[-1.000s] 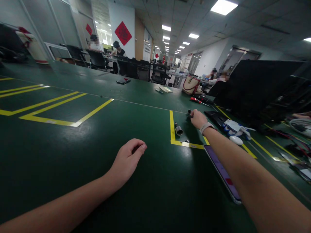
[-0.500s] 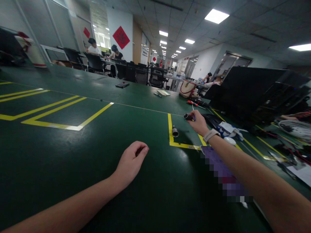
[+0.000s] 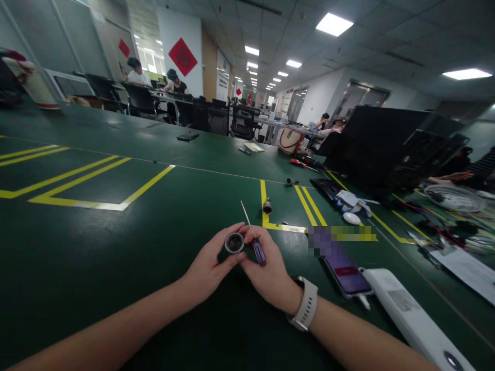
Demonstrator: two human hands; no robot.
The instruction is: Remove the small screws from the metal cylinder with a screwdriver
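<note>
A round metal connector (image 3: 234, 243), its dark open end facing me, is gripped in the fingers of my left hand (image 3: 204, 270). My right hand (image 3: 270, 270) meets it from the right and is closed around a small screwdriver (image 3: 259, 252) with a purple handle. The thin shaft of that tool points up and away to the left. Right fingertips are close against the connector, and whether they also grip it I cannot tell. Beyond my hands, a second connector (image 3: 267, 206) stands inside the yellow tape outline, and a third connector (image 3: 291, 181) lies farther back.
To the right lie a phone (image 3: 344, 273) with a cable, a white power bank (image 3: 417, 314), a white mouse (image 3: 351, 219) and a blue-white glove (image 3: 353, 202). A red-handled screwdriver (image 3: 299, 164) lies farther back. A black monitor (image 3: 382, 144) stands behind them.
My right hand has come back from the far right to my left hand, with the screwdriver. My left hand, loosely curled before, now holds a connector. The view has shifted slightly.
</note>
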